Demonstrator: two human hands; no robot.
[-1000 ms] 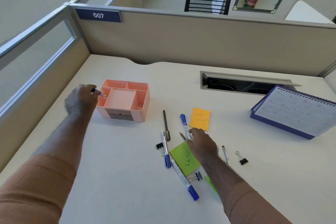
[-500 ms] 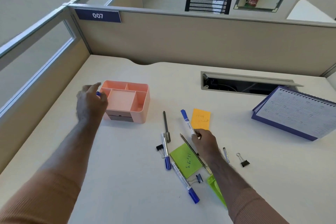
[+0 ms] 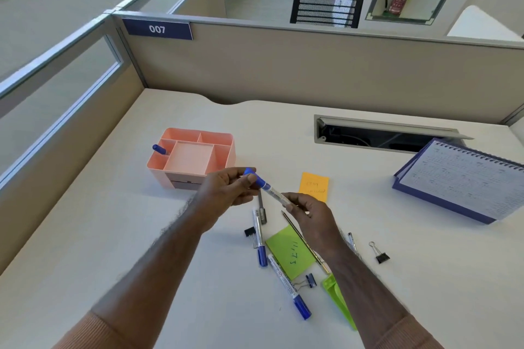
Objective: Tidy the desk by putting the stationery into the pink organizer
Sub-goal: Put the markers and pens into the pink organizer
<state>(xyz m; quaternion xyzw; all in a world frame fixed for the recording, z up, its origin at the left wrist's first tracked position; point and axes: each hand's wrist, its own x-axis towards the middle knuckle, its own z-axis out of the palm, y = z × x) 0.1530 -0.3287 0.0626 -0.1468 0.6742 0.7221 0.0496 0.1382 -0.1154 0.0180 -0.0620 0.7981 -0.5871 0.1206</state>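
Note:
The pink organizer (image 3: 222,147) stands on the desk's left half with a blue-capped marker (image 3: 158,149) standing in its left compartment. Above the desk, just right of the organizer, both hands hold one blue-capped white marker (image 3: 273,193). My left hand (image 3: 226,195) pinches its capped end and my right hand (image 3: 310,217) pinches its other end. Below them lie two blue-capped pens (image 3: 259,238) (image 3: 289,286), a dark grey pen (image 3: 262,208), a thin pencil (image 3: 304,244), a green sticky note (image 3: 289,253), an orange sticky note (image 3: 314,187) and binder clips (image 3: 380,253).
A purple spiral desk calendar (image 3: 465,178) stands at the right. An open cable tray slot (image 3: 380,134) is set in the desk behind it. A green plastic piece (image 3: 338,300) lies near my right forearm. Beige partition walls (image 3: 312,71) close the back and left.
My left hand left a marker in the organizer and came right. My right hand lifted a blue-capped marker off the desk, and my left hand now pinches its capped end.

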